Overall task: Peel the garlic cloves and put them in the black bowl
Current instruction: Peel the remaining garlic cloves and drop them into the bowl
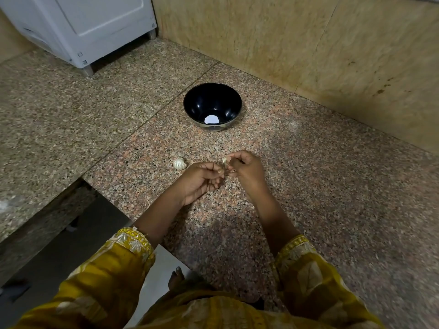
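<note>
**Over the granite counter, both hands pinch one garlic clove**

Across most of the view runs a speckled granite counter, backed on the far side by a beige tiled wall. A white appliance stands on short feet at the far left corner. Nearest the camera are the person's mustard-yellow sleeves, embroidered at the cuffs.

The black bowl sits upright on the counter, well beyond the hands. A bright white patch shows at its bottom (whether that is a reflection or something lying there cannot be told).

The left hand and right hand meet just above the counter, fingertips together. The right hand's fingers are curled, and its thumb and forefinger pinch the garlic clove, which pokes out pale at the top. The left hand is palm-up with its fingers curled, and its fingertips close on the clove's lower end.

A larger garlic piece, still in its white skin, lies on the counter just left of the left hand, apart from it.
</note>
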